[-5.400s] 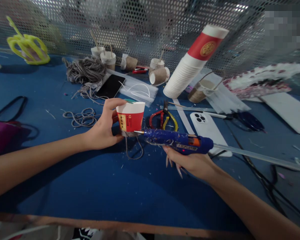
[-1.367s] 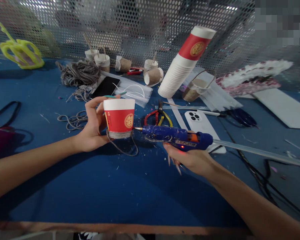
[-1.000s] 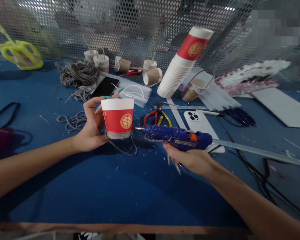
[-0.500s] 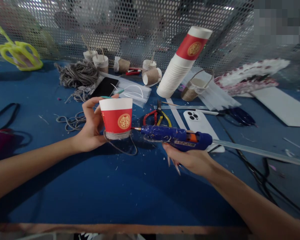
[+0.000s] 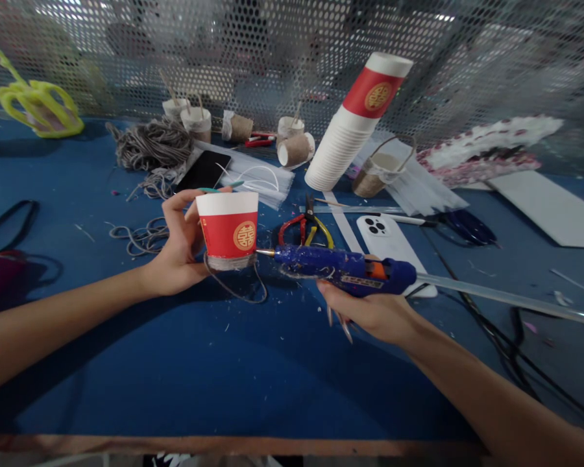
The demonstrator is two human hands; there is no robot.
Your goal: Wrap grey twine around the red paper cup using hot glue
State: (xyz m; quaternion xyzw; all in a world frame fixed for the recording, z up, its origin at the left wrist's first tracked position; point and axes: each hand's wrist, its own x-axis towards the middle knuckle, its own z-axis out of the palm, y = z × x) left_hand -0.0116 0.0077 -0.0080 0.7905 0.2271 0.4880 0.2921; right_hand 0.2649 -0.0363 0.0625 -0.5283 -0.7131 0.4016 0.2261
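My left hand [image 5: 182, 243] is closed on a red and white paper cup [image 5: 226, 228], gripping it from the left side above the table. Grey cord [image 5: 231, 263] is wound around the cup's lower end, and a loose length of it hangs below. A thin teal stick [image 5: 236, 184] shows behind the cup by my fingertips. In my right hand [image 5: 370, 311] is a blue hot glue gun [image 5: 343, 266] with a long clear glue stick [image 5: 496, 299] out of its back. Its metal nozzle points left, at the cup's right side just above the cord.
Behind my hands lie red-and-yellow-handled pliers [image 5: 305, 228], a white phone [image 5: 394, 243] and a black phone [image 5: 204, 170]. A tilted stack of paper cups [image 5: 343, 146], a bundle of grey cord [image 5: 150, 144] and several small cord-wrapped cups [image 5: 296, 150] stand before a perforated metal screen [image 5: 253, 52].
The cup has turned slightly, so its gold emblem sits a little further right, nearer the nozzle. The glue gun has barely shifted.
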